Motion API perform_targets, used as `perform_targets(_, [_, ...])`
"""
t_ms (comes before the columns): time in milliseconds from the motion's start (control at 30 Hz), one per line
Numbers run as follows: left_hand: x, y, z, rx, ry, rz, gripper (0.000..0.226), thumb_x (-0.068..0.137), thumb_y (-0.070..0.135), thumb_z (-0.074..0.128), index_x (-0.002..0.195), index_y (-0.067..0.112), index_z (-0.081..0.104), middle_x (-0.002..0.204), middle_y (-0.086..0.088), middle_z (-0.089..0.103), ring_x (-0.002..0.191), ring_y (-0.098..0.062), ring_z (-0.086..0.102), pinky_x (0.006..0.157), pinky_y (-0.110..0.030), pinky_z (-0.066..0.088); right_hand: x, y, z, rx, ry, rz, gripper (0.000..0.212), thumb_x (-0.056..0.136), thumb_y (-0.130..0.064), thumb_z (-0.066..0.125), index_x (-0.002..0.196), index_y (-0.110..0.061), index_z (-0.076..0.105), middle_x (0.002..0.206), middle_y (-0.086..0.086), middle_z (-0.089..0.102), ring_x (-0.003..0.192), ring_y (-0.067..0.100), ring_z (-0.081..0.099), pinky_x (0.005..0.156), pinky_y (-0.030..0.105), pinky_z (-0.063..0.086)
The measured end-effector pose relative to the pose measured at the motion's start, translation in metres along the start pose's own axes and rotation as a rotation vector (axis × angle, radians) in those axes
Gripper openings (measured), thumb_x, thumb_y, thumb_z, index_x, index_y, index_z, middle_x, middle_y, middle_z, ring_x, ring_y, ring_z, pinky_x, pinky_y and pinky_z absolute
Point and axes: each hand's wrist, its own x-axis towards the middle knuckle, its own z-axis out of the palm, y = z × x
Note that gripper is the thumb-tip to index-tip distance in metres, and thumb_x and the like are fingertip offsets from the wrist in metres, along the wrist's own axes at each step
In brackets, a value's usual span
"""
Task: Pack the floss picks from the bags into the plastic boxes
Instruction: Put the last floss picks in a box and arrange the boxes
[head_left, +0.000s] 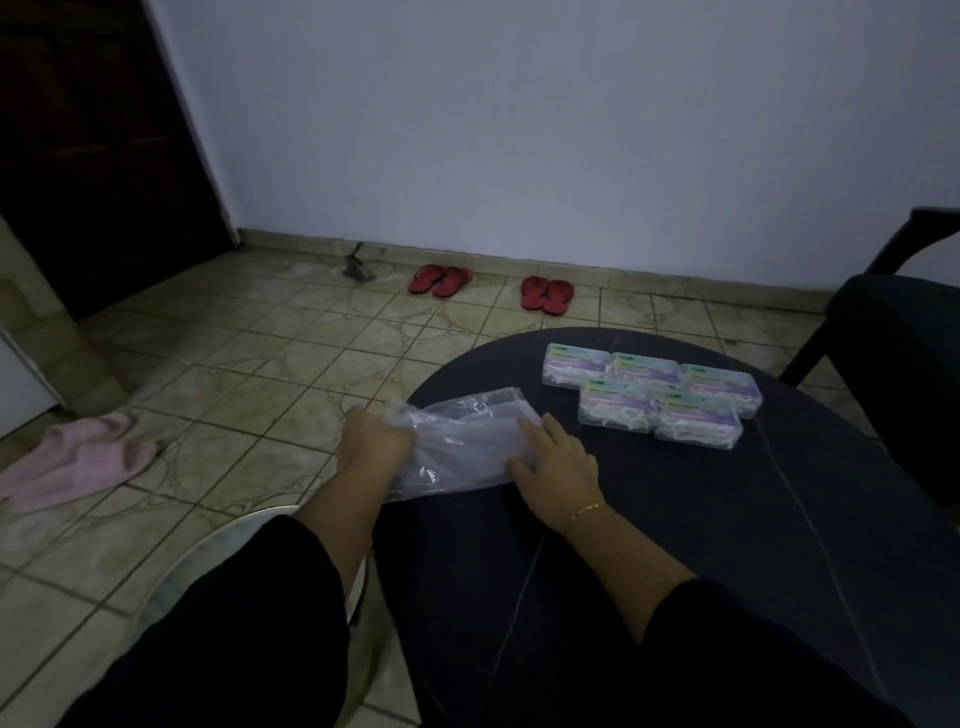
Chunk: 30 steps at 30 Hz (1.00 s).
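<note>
My left hand (375, 441) grips the bag's (462, 441) end, right hand (558, 467) fingers spread flat, pinning it to the desk (779, 519); filled boxes (652, 395) grouped beyond my right fingertips

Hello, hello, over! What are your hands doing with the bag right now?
Left hand grips clear bag at table edge; right hand rests flat on it. Five plastic boxes shut, grouped beyond. Nothing in the way.

Crinkly clear plastic bag (462, 447) glossy under my fingers, clear hard-plastic boxes (652, 395) with shiny lids, matt dark tabletop (727, 519), perhaps cloth-covered, glazed floor tiles (260, 364), soft pink cloth (78, 460)
</note>
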Motion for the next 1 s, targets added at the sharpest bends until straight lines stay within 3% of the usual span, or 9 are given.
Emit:
perform_targets(100, [0.001, -0.023, -0.018, -0.114, 0.065, 0.036, 0.071, 0.078, 0.017, 0.07, 0.141, 0.009, 0.037, 0.132, -0.013, 0.052, 0.113, -0.034, 0.055, 0.092, -0.04, 0.049, -0.007, -0.016, 0.011, 0.099, 0.012, -0.037, 0.071, 0.096, -0.05, 0.041, 0.152, -0.026, 0.004, 0.159, 0.007, -0.006, 0.144, 0.028, 0.015, 0.115, 0.041, 0.017])
perform_targets(200, [0.002, -0.056, -0.042, -0.253, 0.127, 0.0, 0.056, 0.078, 0.019, 0.07, 0.13, 0.013, 0.05, 0.117, -0.01, 0.061, 0.101, -0.033, 0.061, 0.089, -0.045, 0.052, -0.015, -0.039, 0.029, 0.061, -0.035, -0.095, 0.082, 0.092, -0.061, 0.034, 0.152, -0.022, -0.007, 0.158, 0.01, -0.013, 0.146, 0.025, 0.0, 0.118, 0.038, 0.008])
perform_targets(367, [0.001, -0.129, -0.082, -0.403, 0.27, -0.057, 0.047, 0.075, 0.021, 0.073, 0.117, 0.008, 0.058, 0.107, -0.018, 0.066, 0.094, -0.036, 0.065, 0.086, -0.047, 0.054, -0.023, -0.082, 0.061, -0.177, -0.193, -0.249, 0.085, 0.091, -0.067, 0.021, 0.151, -0.015, -0.01, 0.158, 0.007, -0.016, 0.146, 0.02, -0.01, 0.118, 0.036, -0.002])
perform_targets(467, [-0.008, -0.164, -0.105, -0.492, 0.297, -0.111, 0.043, 0.076, 0.017, 0.073, 0.113, 0.003, 0.055, 0.103, -0.021, 0.065, 0.087, -0.03, 0.064, 0.083, -0.039, 0.051, -0.026, -0.106, 0.075, -0.256, -0.24, -0.304, 0.082, 0.092, -0.067, 0.016, 0.151, -0.015, -0.009, 0.158, 0.006, -0.017, 0.146, 0.02, -0.011, 0.118, 0.037, -0.004])
perform_targets(567, [-0.021, -0.195, -0.118, -0.417, 0.35, -0.138, 0.054, 0.07, 0.034, 0.072, 0.11, 0.002, 0.055, 0.1, -0.021, 0.063, 0.093, -0.031, 0.062, 0.081, -0.039, 0.048, -0.028, -0.121, 0.085, -0.283, -0.234, -0.288, 0.082, 0.092, -0.067, 0.013, 0.151, -0.015, -0.011, 0.157, 0.007, -0.018, 0.146, 0.021, -0.01, 0.118, 0.038, -0.004])
perform_targets(667, [-0.025, -0.218, -0.119, -0.322, 0.468, -0.189, 0.046, 0.078, 0.017, 0.073, 0.114, -0.007, 0.057, 0.107, -0.026, 0.063, 0.101, -0.037, 0.061, 0.082, -0.037, 0.045, -0.027, -0.125, 0.088, -0.335, -0.236, -0.256, 0.076, 0.095, -0.06, 0.01, 0.151, -0.012, -0.011, 0.158, 0.007, -0.016, 0.146, 0.021, -0.01, 0.119, 0.039, -0.003])
perform_targets(767, [-0.02, -0.227, -0.107, -0.35, 0.482, -0.221, 0.037, 0.084, 0.004, 0.067, 0.116, -0.011, 0.056, 0.115, -0.027, 0.061, 0.11, -0.039, 0.057, 0.09, -0.037, 0.041, -0.027, -0.124, 0.088, -0.371, -0.228, -0.225, 0.064, 0.1, -0.045, 0.008, 0.151, -0.01, -0.006, 0.159, 0.007, -0.012, 0.146, 0.02, -0.009, 0.119, 0.04, -0.002])
perform_targets(867, [-0.015, -0.228, -0.093, -0.306, 0.431, -0.272, 0.05, 0.088, 0.013, 0.064, 0.129, -0.01, 0.047, 0.13, -0.027, 0.052, 0.121, -0.037, 0.05, 0.1, -0.035, 0.033, -0.026, -0.125, 0.088, -0.375, -0.213, -0.221, 0.059, 0.1, -0.036, 0.009, 0.152, -0.01, -0.003, 0.159, 0.005, -0.009, 0.146, 0.019, -0.008, 0.119, 0.039, -0.002])
perform_targets(1000, [-0.01, -0.232, -0.077, -0.269, 0.312, -0.388, 0.078, 0.085, 0.021, 0.067, 0.144, -0.004, 0.022, 0.146, -0.021, 0.036, 0.132, -0.032, 0.039, 0.107, -0.033, 0.028, -0.025, -0.125, 0.09, -0.389, -0.202, -0.222, 0.058, 0.1, -0.033, 0.012, 0.152, -0.011, -0.004, 0.159, 0.004, -0.009, 0.146, 0.019, -0.008, 0.119, 0.039, -0.001])
